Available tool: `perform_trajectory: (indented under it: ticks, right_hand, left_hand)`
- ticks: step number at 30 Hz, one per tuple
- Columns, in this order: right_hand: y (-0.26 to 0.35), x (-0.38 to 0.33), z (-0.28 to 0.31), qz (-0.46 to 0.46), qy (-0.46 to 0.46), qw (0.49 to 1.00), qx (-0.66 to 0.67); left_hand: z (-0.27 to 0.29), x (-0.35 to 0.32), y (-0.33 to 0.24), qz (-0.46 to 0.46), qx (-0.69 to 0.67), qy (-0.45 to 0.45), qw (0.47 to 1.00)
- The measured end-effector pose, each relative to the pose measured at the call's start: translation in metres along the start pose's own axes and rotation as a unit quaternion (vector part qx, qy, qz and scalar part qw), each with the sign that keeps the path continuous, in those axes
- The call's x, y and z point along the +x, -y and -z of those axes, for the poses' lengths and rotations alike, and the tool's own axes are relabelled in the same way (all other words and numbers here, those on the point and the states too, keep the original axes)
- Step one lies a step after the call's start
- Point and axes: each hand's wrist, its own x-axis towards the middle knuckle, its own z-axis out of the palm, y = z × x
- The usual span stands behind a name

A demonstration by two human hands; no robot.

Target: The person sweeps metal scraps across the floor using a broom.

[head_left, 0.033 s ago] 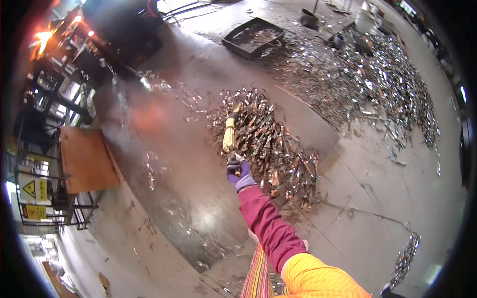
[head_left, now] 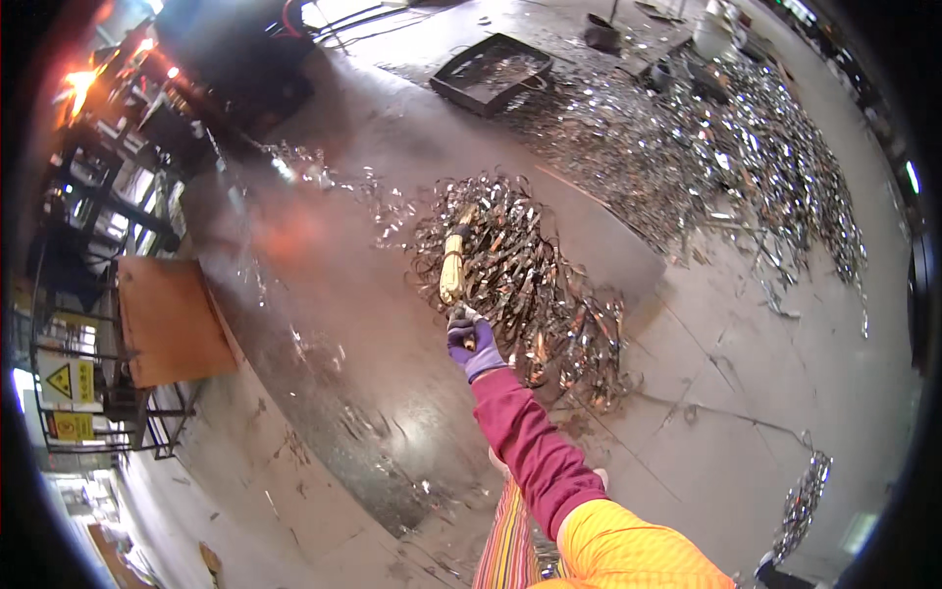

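Your right hand (head_left: 473, 344), in a purple glove, is clamped on a broom handle (head_left: 452, 267) at the frame's centre, its head buried in the pile of metal scrap strips (head_left: 525, 285). Curled strips could snag the bristles and spring back toward you.
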Motion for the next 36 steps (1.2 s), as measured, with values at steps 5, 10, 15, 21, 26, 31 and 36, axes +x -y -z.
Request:
perform_trajectory:
  ticks: [5,10,15,21,26,31,36]
  right_hand:
    - [0.004,-0.138,-0.022,0.04,-0.163,0.925,-0.34]
    - [0.006,-0.373,-0.04,-0.002,-0.202,0.698,-0.687]
    - [-0.004,-0.596,-0.036,-0.045,-0.376,0.713,-0.59]
    - [0.051,-0.712,0.046,0.0,-0.411,0.827,-0.384]
    - [0.093,-0.8,0.076,0.127,-0.351,0.916,-0.145]
    - [0.134,-0.883,0.075,0.221,-0.384,0.884,-0.146]
    - [0.199,-0.916,0.085,0.289,-0.37,0.881,-0.064]
  left_hand:
    - [-0.009,-0.016,0.009,-0.037,0.076,0.017,0.996]
    - [0.001,-0.026,0.035,-0.065,0.152,0.027,0.986]
    - [-0.068,-0.062,0.027,-0.074,0.18,0.044,0.98]
    - [-0.133,-0.066,0.044,-0.124,0.241,0.109,0.956]
    - [-0.16,-0.085,0.054,-0.147,0.242,0.131,0.95]
    - [-0.167,-0.077,0.063,-0.147,0.232,0.134,0.952]
    - [-0.152,-0.091,0.059,-0.189,0.219,0.122,0.949]
